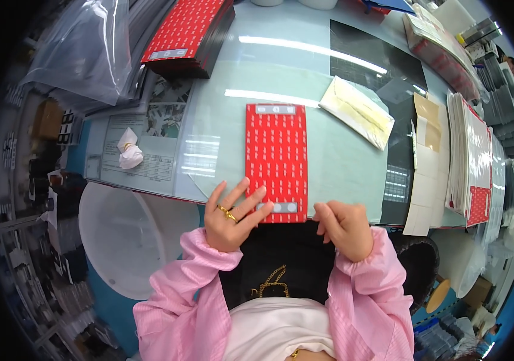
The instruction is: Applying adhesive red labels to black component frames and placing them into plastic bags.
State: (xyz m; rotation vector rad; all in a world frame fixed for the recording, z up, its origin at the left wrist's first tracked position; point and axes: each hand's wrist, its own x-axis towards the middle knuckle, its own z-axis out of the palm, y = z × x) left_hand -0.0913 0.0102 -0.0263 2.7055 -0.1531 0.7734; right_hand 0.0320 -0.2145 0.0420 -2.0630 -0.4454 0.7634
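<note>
A flat red rectangular card or sheet (277, 156) with a small white pattern and a grey strip near each short end lies lengthwise on the table before me. My left hand (231, 218) rests over its lower left edge, fingers spread and the fingertips on the red surface. A gold ring shows on one finger. To the right of the card's lower corner is my right hand (344, 227), apart from the card. Its fingers are curled together; whatever is inside them, if anything, is hidden.
A tall stack of similar red pieces (187, 30) stands at the far left, beside clear plastic sheets (82, 51). Crumpled white paper (130, 149) lies at left, a white-and-yellow packet (358, 111) right of the card. Card stacks (467, 156) line the right; a white tub (118, 240) sits below the table edge.
</note>
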